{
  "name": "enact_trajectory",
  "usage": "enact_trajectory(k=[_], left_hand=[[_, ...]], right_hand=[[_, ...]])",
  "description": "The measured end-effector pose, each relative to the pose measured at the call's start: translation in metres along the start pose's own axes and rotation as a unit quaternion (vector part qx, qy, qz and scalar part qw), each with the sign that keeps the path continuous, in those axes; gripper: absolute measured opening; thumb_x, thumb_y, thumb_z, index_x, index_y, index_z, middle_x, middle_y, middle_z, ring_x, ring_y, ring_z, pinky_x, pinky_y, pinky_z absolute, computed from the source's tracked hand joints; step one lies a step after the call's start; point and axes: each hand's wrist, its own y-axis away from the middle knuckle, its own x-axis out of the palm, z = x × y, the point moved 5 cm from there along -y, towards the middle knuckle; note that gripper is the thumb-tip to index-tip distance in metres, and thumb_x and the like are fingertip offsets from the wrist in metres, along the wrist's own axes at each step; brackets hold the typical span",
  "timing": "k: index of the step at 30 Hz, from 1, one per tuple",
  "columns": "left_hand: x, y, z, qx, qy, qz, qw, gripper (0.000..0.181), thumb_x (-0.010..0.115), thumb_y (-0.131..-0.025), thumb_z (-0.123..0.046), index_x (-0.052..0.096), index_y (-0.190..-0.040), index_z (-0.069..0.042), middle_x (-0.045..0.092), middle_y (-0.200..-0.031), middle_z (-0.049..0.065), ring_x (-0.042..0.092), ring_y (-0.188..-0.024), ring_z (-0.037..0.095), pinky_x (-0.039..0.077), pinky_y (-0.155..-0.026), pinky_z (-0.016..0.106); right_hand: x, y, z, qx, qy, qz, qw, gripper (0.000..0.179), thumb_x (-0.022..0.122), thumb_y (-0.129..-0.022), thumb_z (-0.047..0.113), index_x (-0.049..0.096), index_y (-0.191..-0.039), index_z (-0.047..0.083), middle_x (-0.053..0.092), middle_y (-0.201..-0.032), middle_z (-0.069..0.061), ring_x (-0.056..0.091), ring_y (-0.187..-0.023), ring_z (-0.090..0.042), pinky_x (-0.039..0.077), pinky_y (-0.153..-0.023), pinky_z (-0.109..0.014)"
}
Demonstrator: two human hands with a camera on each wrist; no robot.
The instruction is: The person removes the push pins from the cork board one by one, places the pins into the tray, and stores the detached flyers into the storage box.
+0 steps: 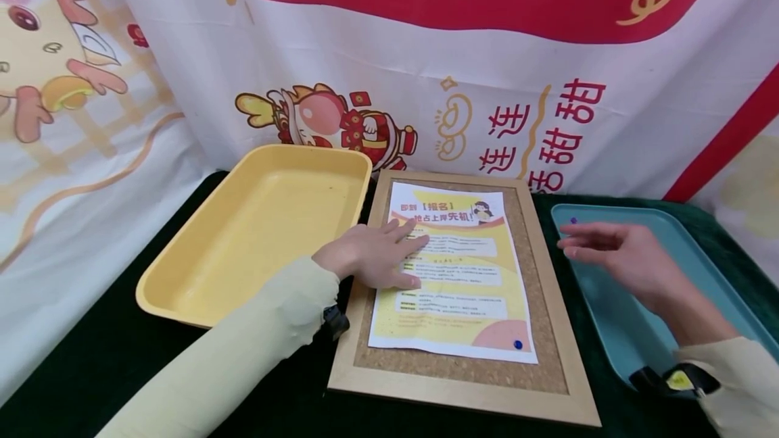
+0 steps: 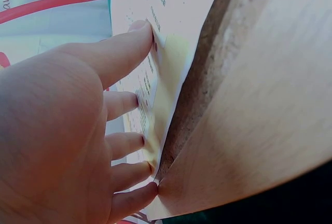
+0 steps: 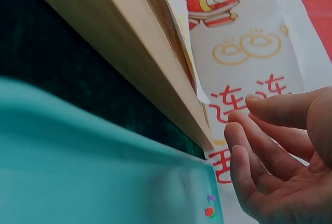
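A yellow printed sheet of paper (image 1: 450, 330) lies on a cork board (image 1: 550, 357) with a light wooden frame. One blue pushpin (image 1: 518, 344) sits at the sheet's near right corner. My left hand (image 1: 379, 253) rests on the left part of the sheet, its fingers spread. Over the far left end of the blue-green tray (image 1: 627, 330) hovers my right hand (image 1: 633, 259), fingers loosely bent with no object visible between them. Inside that tray are small pins, a purple one (image 3: 211, 198) and a red one (image 3: 209, 211), with a bit of green beside them.
To the left of the board stands a deep yellow tray (image 1: 255, 222). Dark green cloth (image 1: 268, 384) covers the table. Behind everything hangs a white and red printed banner (image 1: 389, 39), close to the far edges of the board and yellow tray.
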Motion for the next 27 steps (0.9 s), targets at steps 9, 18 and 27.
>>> enact_trajectory(k=[9,18,27], left_hand=[[0.0,-0.001,-0.001,0.0,0.001,0.0,1.0,0.083,0.046,-0.104,-0.07,0.013,-0.172,-0.035,-0.003,-0.181,-0.001,0.01,-0.168,0.029,0.041,-0.072,0.031],[0.0,-0.002,-0.001,0.001,-0.003,0.001,1.0,0.083,0.045,-0.104,-0.07,0.012,-0.172,-0.035,-0.003,-0.181,-0.002,0.01,-0.168,0.029,0.041,-0.071,0.03],[0.0,0.0,-0.001,-0.001,-0.003,0.002,1.0,0.083,0.045,-0.104,-0.07,0.012,-0.172,-0.035,-0.003,-0.181,-0.002,0.01,-0.168,0.028,0.039,-0.069,0.03]], right_hand=[[0.011,0.015,0.008,-0.014,-0.004,0.022,0.9997,0.056,0.069,-0.104,0.036,0.057,-0.155,0.015,0.07,-0.143,-0.015,0.055,-0.139,-0.037,0.05,-0.106,-0.062],[0.02,0.027,0.014,-0.024,-0.013,0.045,0.9986,0.053,0.074,-0.101,0.033,0.063,-0.15,0.015,0.073,-0.14,-0.01,0.058,-0.13,-0.028,0.058,-0.088,-0.03],[0.03,0.039,0.022,-0.028,-0.024,0.074,0.9966,0.055,0.077,-0.099,0.03,0.063,-0.149,0.011,0.079,-0.127,-0.007,0.072,-0.108,-0.017,0.058,-0.084,-0.025]])
